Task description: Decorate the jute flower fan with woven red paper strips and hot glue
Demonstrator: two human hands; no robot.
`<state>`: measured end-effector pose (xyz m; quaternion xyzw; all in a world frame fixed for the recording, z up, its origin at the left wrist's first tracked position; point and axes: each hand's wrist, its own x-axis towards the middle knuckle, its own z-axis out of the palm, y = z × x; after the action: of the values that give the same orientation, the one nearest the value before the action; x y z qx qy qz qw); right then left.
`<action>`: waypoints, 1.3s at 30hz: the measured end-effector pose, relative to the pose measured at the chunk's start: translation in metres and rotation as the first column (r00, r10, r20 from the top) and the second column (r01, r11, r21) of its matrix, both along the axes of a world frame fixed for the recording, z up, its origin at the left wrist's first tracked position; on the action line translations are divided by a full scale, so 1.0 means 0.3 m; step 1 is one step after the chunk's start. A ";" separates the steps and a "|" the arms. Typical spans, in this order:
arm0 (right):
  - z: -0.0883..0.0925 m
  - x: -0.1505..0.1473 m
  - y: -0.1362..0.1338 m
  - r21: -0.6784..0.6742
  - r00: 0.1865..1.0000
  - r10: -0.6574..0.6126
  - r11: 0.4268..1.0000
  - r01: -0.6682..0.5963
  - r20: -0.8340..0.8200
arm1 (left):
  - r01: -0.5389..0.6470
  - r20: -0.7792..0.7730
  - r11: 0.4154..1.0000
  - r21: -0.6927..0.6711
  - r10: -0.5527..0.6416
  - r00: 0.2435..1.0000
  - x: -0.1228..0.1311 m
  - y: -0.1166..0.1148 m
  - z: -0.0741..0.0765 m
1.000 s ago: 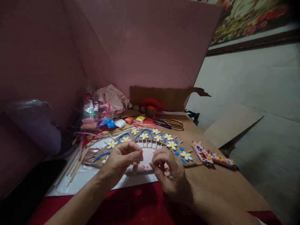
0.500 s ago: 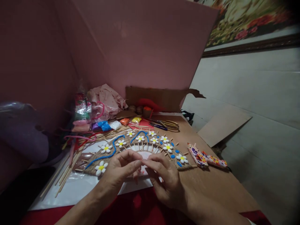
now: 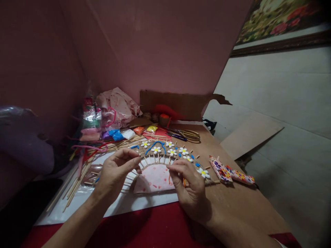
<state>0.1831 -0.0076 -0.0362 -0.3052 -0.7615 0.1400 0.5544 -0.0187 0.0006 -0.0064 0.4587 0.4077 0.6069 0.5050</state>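
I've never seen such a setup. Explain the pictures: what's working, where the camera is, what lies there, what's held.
No machine: you see a person's bare left hand and right hand, filmed by one head-worn camera looking forward and down. Before them lies an arched brown twine piece with white, yellow-centred flowers, curving around a pale pink, red-spotted panel. Thin wooden sticks lie to the left; small coloured plastic packets beyond. Both hands are pinched; anything held is too small to tell.

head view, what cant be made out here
All in the head view:
Twine arch: left part mostly hidden by the left hand.
Orange piece: partly behind the right hand.
Whether either hand pinches anything: too small and dim.
Framed painting: cut off by the top edge.
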 end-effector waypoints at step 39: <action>0.008 0.035 0.120 -0.683 0.930 0.164 0.639 -0.354 -0.329 | 0.388 -0.892 0.839 0.381 0.223 0.392 0.037 0.008 -0.131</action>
<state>0.1935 0.0284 -0.0339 -0.3690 -0.6056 0.5462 0.4459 -0.0078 0.0028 -0.0456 0.8558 0.4046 0.3129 0.0774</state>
